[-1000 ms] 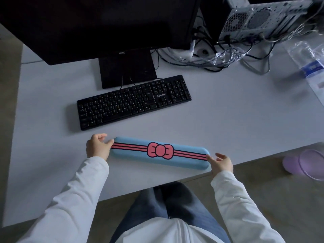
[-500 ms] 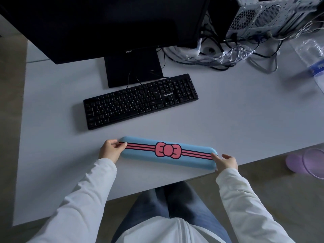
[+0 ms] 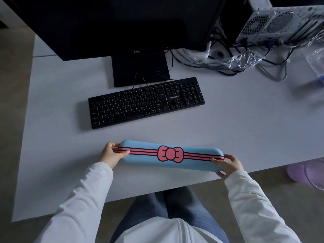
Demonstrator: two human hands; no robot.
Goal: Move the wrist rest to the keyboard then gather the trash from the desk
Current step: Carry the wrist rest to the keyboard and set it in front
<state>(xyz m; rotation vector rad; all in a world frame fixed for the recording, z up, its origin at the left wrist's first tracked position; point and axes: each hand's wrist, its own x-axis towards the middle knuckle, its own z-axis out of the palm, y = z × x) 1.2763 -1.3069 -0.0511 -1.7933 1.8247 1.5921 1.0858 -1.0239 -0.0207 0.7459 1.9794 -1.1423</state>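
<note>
One long blue padded wrist rest (image 3: 171, 157) with a pink bow print lies near the front edge of the pale grey worktop (image 3: 236, 130), well apart from the one black plastic keyboard (image 3: 146, 102) behind it. The left hand (image 3: 112, 154) has its grip closed on one end and the right hand (image 3: 228, 163) on the other. Its right end reaches the worktop's edge, so a slack grip there could likely drop it to the floor; a skewed push might nudge the keyboard. One crumpled clear plastic wrapper (image 3: 235, 61) lies behind the keyboard, among cables.
</note>
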